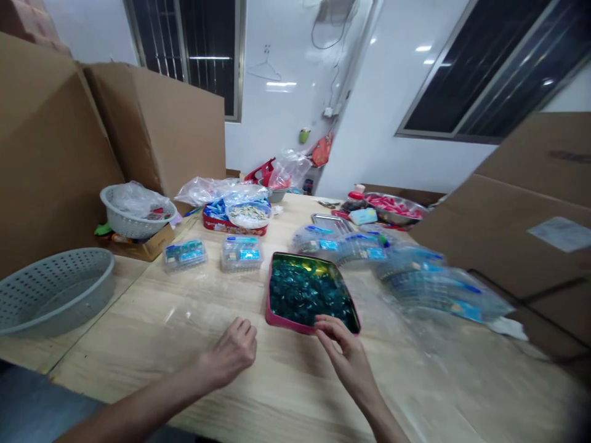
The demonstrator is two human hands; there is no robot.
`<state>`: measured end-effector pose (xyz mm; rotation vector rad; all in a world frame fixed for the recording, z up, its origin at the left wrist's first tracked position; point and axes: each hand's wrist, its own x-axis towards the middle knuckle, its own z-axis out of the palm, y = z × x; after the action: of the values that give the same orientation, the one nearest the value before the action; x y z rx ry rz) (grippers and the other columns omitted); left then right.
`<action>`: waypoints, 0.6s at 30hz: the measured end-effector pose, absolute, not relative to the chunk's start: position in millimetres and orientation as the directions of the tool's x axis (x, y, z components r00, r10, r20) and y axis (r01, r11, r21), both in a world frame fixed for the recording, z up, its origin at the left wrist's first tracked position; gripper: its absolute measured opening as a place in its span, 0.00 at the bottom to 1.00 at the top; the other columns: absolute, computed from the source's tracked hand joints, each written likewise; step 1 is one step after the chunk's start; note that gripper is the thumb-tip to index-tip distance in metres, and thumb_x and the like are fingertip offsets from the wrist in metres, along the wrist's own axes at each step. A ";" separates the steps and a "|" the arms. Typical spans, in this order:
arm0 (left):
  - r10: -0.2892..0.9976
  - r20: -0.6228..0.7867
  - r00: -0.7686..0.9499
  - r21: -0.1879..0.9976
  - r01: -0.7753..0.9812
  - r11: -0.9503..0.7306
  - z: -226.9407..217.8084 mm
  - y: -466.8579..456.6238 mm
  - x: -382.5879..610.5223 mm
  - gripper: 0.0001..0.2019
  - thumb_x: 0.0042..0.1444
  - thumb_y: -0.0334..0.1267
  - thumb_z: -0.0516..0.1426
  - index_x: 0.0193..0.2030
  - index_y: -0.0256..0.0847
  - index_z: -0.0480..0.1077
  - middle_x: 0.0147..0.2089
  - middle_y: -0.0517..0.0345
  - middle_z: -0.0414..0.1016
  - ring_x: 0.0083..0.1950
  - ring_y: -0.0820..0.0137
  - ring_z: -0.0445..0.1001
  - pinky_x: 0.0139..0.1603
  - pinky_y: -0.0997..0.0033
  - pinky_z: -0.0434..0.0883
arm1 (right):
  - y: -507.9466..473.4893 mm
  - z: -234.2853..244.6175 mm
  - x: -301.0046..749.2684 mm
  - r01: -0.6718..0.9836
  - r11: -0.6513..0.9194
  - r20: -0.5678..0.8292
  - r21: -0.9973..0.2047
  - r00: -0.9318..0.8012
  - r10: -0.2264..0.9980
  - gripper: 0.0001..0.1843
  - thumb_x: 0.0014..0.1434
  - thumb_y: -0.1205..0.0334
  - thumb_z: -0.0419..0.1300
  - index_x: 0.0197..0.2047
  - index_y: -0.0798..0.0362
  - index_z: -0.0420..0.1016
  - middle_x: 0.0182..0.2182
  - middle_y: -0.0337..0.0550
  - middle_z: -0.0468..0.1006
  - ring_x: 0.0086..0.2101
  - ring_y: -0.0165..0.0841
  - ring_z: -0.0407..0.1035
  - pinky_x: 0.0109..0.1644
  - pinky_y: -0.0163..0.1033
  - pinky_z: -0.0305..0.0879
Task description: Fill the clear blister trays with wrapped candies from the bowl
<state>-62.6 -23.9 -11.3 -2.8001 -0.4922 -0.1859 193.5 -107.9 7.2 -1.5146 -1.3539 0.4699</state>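
My left hand [236, 346] hovers over the wooden table, left of a pink-rimmed tray, its fingers curled closed. What it holds, if anything, is hidden. Over the tray's near edge is my right hand [340, 346], thumb and fingers apart, with nothing visible between them. The pink tray [281, 321] is filled with many small dark teal, shiny pieces [307, 286]. Beyond it, toward the left, stand a clear plastic box with a blue label [242, 255] and a similar clear box [185, 256].
Several clear bagged packs [425, 286] lie along the right. A grey perforated basket [60, 301] and a white basket [133, 215] stand at left. Further back are a red box [235, 227], a metal bowl [397, 212] and a metal tray [331, 223]. Cardboard [521, 227] borders the right.
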 end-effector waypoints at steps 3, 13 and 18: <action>0.279 0.223 0.934 -0.235 0.329 -0.914 -13.1 -64.1 -53.0 0.04 0.50 0.23 0.57 0.29 0.33 0.70 0.31 0.48 0.69 0.34 0.62 0.64 0.33 0.62 0.57 | -108.7 2.5 215.9 0.533 0.124 0.356 -0.837 0.358 0.863 0.10 0.57 0.54 0.58 0.33 0.50 0.76 0.42 0.52 0.76 0.45 0.42 0.71 0.46 0.46 0.69; 0.030 0.440 0.898 -0.160 0.111 -0.981 -86.5 -147.3 25.7 0.09 0.51 0.32 0.59 0.22 0.37 0.66 0.22 0.54 0.67 0.25 0.68 0.61 0.26 0.65 0.48 | -60.9 3.8 248.4 0.863 0.080 0.349 -0.499 0.116 0.930 0.10 0.54 0.65 0.58 0.41 0.53 0.73 0.39 0.49 0.76 0.41 0.41 0.69 0.46 0.45 0.65; 0.104 0.292 0.951 0.015 0.104 -0.994 -48.3 -141.8 39.9 0.13 0.50 0.45 0.62 0.25 0.37 0.69 0.25 0.53 0.71 0.29 0.66 0.67 0.30 0.67 0.58 | -53.0 -2.3 241.6 0.919 0.095 0.341 -0.382 0.045 0.939 0.14 0.50 0.71 0.57 0.42 0.53 0.72 0.39 0.48 0.74 0.41 0.41 0.68 0.45 0.43 0.64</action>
<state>39.9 -141.8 -48.3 -3.1021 -0.1652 -0.4641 241.6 -53.0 -2.3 -1.8172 -1.8667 0.0499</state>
